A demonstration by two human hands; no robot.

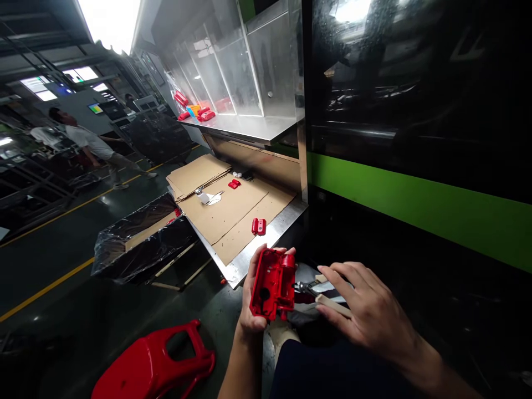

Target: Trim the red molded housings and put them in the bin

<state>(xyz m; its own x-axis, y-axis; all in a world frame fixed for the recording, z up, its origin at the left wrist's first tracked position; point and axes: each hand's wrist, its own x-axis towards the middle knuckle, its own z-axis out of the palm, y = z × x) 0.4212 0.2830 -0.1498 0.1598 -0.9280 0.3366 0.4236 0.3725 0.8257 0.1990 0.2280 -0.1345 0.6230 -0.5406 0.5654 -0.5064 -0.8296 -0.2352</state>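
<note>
My left hand (250,293) is closed round a red plastic housing (269,280), its hollow inside turned up towards me. A dark round hole shows in its floor, and a ribbed round part stands at its upper right. In my right hand (366,302) is a pair of pliers (306,287) with pale handles, the fingers and thumb on either side of them. The jaws are close to the housing's right edge; whether they touch it I cannot tell. Beyond my hands, two small red parts (258,226) lie side by side near the bench's front edge.
Cardboard sheets (241,213) cover the metal-edged bench, with more red parts (234,184) farther back. Red pieces (205,114) sit on the shelf above. A plastic-lined bin (137,238) stands left, a red stool (137,366) lower left. A person (89,141) is in the left background.
</note>
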